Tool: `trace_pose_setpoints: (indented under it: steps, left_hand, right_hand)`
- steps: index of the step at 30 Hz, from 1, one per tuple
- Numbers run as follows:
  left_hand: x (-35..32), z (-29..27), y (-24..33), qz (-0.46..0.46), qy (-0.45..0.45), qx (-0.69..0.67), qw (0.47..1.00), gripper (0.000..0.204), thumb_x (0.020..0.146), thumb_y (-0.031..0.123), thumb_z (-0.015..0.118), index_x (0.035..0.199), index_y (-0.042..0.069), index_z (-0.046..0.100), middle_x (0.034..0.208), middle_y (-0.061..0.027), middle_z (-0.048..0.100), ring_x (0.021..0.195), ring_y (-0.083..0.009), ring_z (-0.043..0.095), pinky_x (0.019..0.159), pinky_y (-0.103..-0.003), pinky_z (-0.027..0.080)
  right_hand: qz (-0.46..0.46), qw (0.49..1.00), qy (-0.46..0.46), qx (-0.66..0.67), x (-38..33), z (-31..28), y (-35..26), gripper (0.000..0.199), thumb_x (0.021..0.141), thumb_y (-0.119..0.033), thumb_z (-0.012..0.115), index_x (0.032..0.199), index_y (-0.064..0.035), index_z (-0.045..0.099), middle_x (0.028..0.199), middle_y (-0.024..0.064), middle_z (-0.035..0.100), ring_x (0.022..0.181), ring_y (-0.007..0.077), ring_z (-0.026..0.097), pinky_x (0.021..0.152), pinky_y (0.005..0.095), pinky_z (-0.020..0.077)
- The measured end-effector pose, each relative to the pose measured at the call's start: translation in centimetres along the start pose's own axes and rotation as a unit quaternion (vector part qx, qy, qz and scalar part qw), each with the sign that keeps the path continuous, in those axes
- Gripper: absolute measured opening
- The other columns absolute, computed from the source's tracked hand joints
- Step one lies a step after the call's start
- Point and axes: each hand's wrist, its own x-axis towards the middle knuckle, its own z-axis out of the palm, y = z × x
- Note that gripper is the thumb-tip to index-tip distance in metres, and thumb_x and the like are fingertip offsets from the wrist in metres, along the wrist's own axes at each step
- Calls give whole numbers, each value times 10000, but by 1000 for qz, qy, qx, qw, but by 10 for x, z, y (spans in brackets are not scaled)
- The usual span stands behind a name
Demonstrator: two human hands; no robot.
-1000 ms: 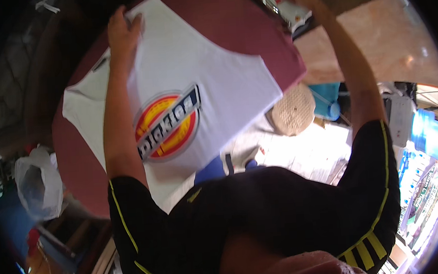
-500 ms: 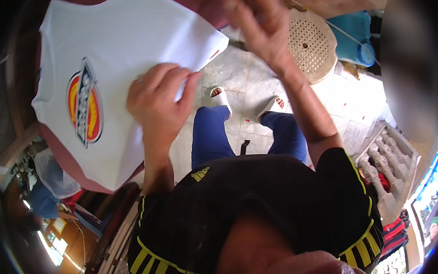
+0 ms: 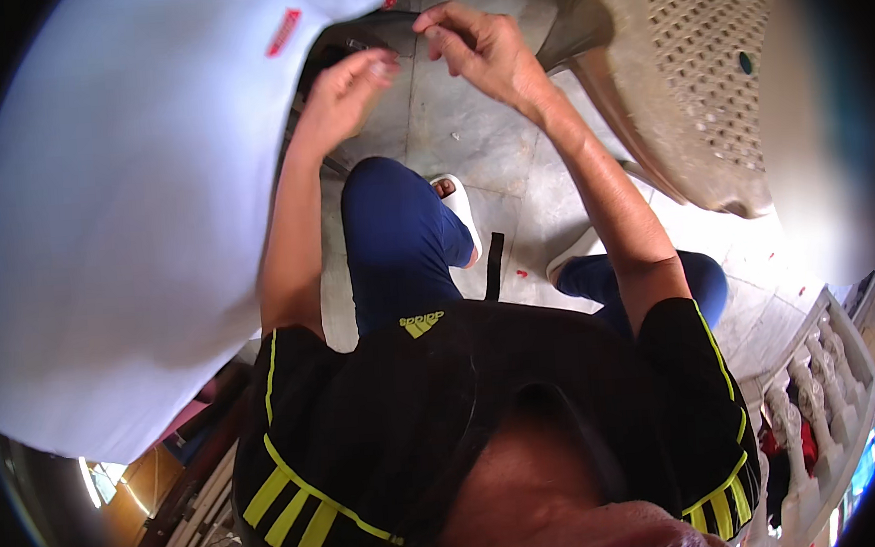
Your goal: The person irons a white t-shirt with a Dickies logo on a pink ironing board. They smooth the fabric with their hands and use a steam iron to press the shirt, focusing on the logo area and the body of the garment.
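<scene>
My left hand (image 3: 342,99) is raised beside the edge of a white shirt (image 3: 133,202), with its fingertips bunched toward the thumb. Motion smears those fingertips slightly. Across a small gap, my right hand (image 3: 479,55) pinches thumb and forefinger together. Anything in either pinch is too small to make out. The shirt fills the left side, its plain white cloth showing and a small red label (image 3: 284,32) near the upper edge. Neither hand visibly grips the shirt.
A beige plastic stool (image 3: 710,66) with a perforated seat is at the upper right. Pale tiles (image 3: 479,131) cover the floor around my feet in white sandals. A railing with pale balusters (image 3: 811,401) stands at the lower right.
The shirt now looms larger, and its printed emblem is out of sight. My left hand has moved up off the cloth; my right hand has come down and left. My legs have shifted.
</scene>
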Motion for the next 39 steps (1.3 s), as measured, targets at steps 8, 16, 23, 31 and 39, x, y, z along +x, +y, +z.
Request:
trace_pose_setpoints:
  steps: [8,16,23,31,39]
  left_hand:
    - [41,-61,-280,-118,314,50,941,304,973,294,606,1080,22,692,960,-140,718,831,-203,668,761,-312,540]
    - [82,-81,-401,-302,373,134,867,1177,623,612,847,1411,-74,305,1392,-265,463,1260,-346,514,1004,-430,471]
    - [107,-44,-379,-352,390,187,830,1200,534,430,920,1363,-29,183,1314,-274,485,1184,-374,557,1013,-418,477]
    - [5,-10,-324,-292,446,55,845,1033,612,135,875,1399,71,209,1216,-215,516,1078,-311,586,941,-434,508]
    - [3,-2,-316,-48,365,-178,912,507,800,-61,704,1266,4,514,1028,-106,685,910,-164,645,846,-335,522]
  right_hand:
    - [73,991,-73,-90,-6,5,133,224,950,-111,514,1124,-60,645,797,29,639,631,79,537,617,247,487]
    - [46,992,-78,-85,-2,18,177,262,955,-217,552,1032,24,619,749,146,658,646,242,641,606,379,534]
    - [149,964,-148,-163,-16,46,188,336,892,-205,507,1157,-43,635,908,107,694,714,189,656,715,348,558]
    - [234,944,-223,-66,-35,100,202,331,947,-255,528,1177,-38,627,897,57,663,714,136,606,707,311,523]
    - [287,938,-183,63,-38,131,226,704,910,-476,594,1403,5,442,1196,173,620,1069,247,618,912,368,508]
